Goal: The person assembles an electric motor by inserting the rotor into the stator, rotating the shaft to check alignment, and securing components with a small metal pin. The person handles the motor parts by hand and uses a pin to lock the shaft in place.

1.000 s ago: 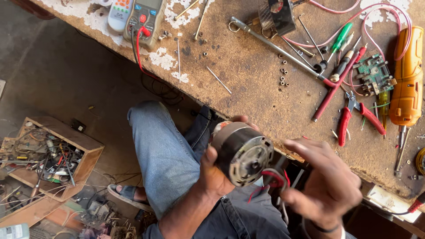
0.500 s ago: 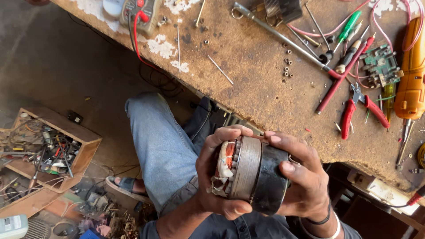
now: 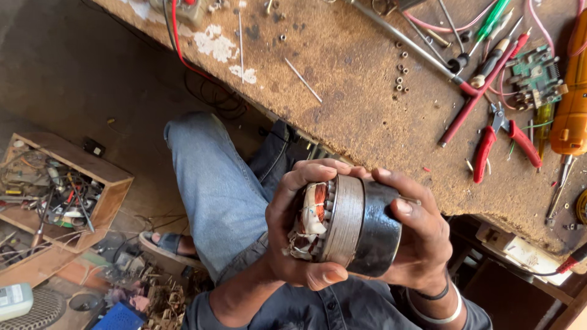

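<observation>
Head view: both hands wrapped around an electric motor (image 3: 342,226), held over the lap, just below the edge of the workbench (image 3: 367,116). Left hand (image 3: 293,244) grips the open end, fingers curled over the exposed copper windings (image 3: 317,205) and white lacing, thumb under. Right hand (image 3: 419,235) cups the dark steel housing, fingers closed over the top. Handling call: likely heavy for its size, rigid, smooth metal shell probably slippery; windings and leads are the fragile bit, so better to grip the laminated band and housing, not the coil end. On the bench, well apart from the motor: red-handled pliers (image 3: 504,143), green circuit board (image 3: 537,74), orange tool (image 3: 572,110), loose nuts (image 3: 400,73). Wooden parts box (image 3: 58,201) on the floor, left.
</observation>
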